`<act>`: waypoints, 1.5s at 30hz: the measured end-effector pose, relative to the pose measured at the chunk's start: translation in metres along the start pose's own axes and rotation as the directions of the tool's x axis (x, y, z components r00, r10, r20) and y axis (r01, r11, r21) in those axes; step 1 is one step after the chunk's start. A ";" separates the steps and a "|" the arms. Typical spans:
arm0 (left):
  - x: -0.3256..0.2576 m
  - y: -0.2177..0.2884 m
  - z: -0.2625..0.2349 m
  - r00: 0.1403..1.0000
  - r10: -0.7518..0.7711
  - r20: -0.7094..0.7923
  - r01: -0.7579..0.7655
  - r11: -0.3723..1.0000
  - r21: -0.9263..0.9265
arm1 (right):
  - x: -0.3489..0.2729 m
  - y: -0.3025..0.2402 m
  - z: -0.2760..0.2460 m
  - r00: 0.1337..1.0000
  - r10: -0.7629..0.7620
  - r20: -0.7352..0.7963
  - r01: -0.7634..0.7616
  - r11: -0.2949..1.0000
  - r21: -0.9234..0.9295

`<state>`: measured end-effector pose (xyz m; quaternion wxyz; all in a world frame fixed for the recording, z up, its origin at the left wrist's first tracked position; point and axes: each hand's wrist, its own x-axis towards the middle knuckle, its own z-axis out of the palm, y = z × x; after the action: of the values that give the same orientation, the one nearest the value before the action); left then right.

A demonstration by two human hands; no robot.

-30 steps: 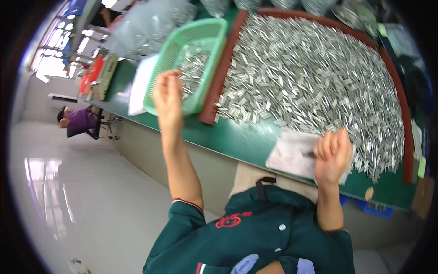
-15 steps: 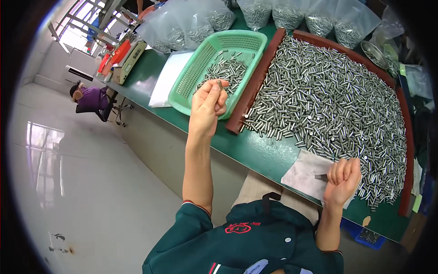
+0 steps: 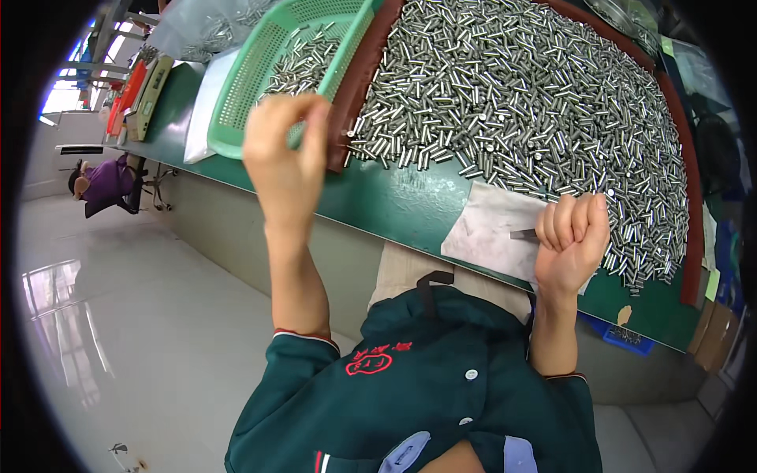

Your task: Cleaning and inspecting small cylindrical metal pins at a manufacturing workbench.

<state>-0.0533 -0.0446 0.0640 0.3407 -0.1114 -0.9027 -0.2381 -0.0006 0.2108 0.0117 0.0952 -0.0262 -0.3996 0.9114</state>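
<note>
My left hand is raised over the near side of the green plastic basket, blurred by motion. Its thumb and forefinger curl together in a pinch, but anything between them is too smeared to make out. Inside the basket lie short shiny metal pins. My right hand is a closed fist, palm side up, at the near edge of a big spread of the same pins. From that fist a flat dark metal strip sticks out to the left, above a stained white cloth.
Reddish-brown bars border the pin spread on the green table. A white sheet lies left of the basket, with a scale farther left. Clear bags of pins stand behind. A blue bin sits below the right table edge.
The whole view has shifted, so the table appears higher and farther left. My left hand, which pinched a metal pin over the basket, has turned and blurred. My right fist still holds the strip.
</note>
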 end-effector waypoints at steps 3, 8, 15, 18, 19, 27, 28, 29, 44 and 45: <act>-0.032 0.022 0.022 0.982 0.007 0.188 0.016 0.993 -0.119 | -0.001 0.000 -0.001 1.000 -0.006 0.007 0.006 1.000 -0.009; -0.048 0.027 0.043 0.974 0.080 0.210 -0.054 0.991 -0.125 | -0.001 0.000 -0.003 1.000 -0.010 0.021 0.010 1.000 0.002; -0.050 0.027 0.050 0.951 0.099 0.293 -0.069 0.991 -0.114 | -0.001 0.001 -0.005 1.000 -0.007 0.019 0.008 1.000 -0.006; -0.053 0.026 0.053 0.928 0.136 0.347 -0.120 0.991 -0.066 | -0.001 -0.001 -0.005 1.000 -0.007 0.020 0.007 1.000 -0.011; -0.055 0.026 0.053 0.928 0.155 0.340 -0.134 0.987 -0.086 | -0.001 -0.002 -0.005 1.000 -0.003 0.027 0.004 0.999 -0.034; -0.052 0.021 0.047 0.910 0.199 0.365 -0.206 0.978 -0.019 | -0.001 -0.001 -0.004 1.000 -0.001 0.030 0.002 0.999 -0.033; -0.050 0.022 0.047 0.900 0.234 0.368 -0.236 0.971 -0.041 | 0.000 -0.001 -0.004 1.000 0.000 0.029 0.001 1.000 -0.029; -0.049 0.022 0.048 0.889 0.271 0.371 -0.266 0.962 -0.065 | 0.000 -0.001 -0.005 1.000 0.000 0.026 0.001 1.000 -0.025; -0.064 0.041 0.042 0.792 -0.251 0.557 0.568 0.638 -0.520 | 0.000 -0.002 -0.004 1.000 0.001 0.010 -0.001 0.999 -0.046; -0.065 0.044 0.043 0.685 -0.366 0.629 0.728 0.319 -0.607 | -0.001 -0.002 -0.004 1.000 0.000 0.010 0.000 0.999 -0.045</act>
<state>-0.0129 0.0122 0.0082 -0.0399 0.0194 -0.7046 -0.7082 0.0007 0.2147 0.0106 0.0927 -0.0236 -0.4206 0.9022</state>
